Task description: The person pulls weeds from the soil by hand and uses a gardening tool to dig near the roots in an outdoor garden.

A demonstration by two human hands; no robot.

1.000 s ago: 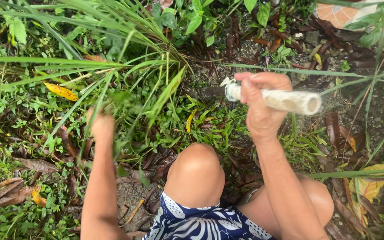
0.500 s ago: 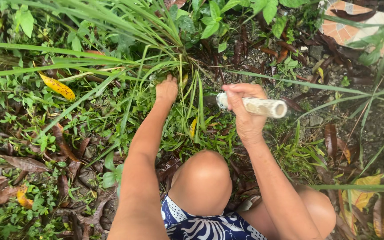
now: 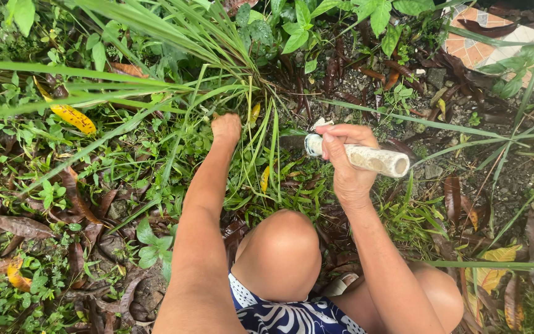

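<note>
Crouched over weedy ground, bare knee up in the middle of the view. Left hand reached forward into the base of a clump of long grass, fingers closed around the lower stems, though hidden too deep among the blades to tell how tight. Right hand wrapped fully around the pale, dirt-stained handle of a tool, thumb on top, handle lying roughly level and pointing right. Dark blade only partly seen, running left from the handle toward the grass base, close to the left hand but not touching it. Yellow leaf off to the left, brown dead leaves strewn over the soil, tiled paving in the upper right corner.
</note>
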